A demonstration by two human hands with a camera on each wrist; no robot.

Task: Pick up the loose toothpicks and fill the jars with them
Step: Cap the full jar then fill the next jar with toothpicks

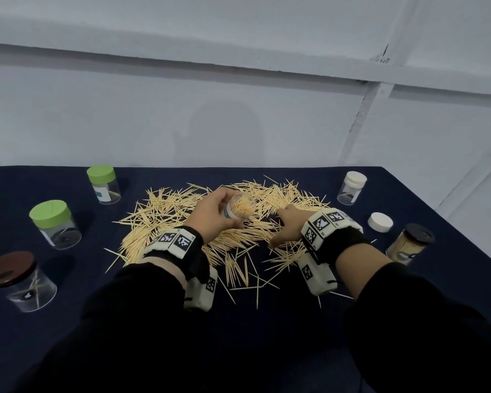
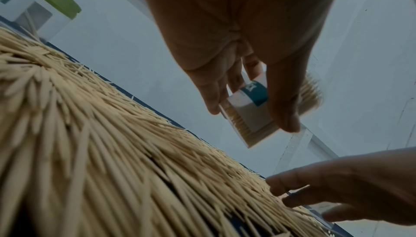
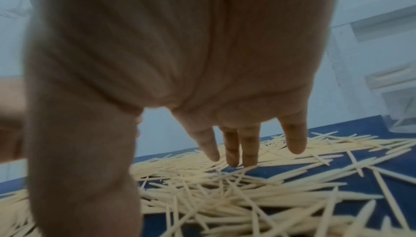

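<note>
Gripping a nearly full jar (image 1: 240,209) mid-frame, the left hand (image 1: 210,212) tilts it; the right hand (image 1: 288,226) spreads open on the toothpicks (image 1: 165,211), most seemingly still loose.

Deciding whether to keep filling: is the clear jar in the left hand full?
Nearly full: the clear plastic jar, lidless, shows toothpick tips packed across its mouth.

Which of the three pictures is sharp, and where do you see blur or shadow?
Head view: sharpest, with a soft shadow on the wall. Left wrist view: dim, near toothpicks smeared, jar fairly clear. Right wrist view: right hand blurred close up, toothpicks beyond it clearer.
</note>
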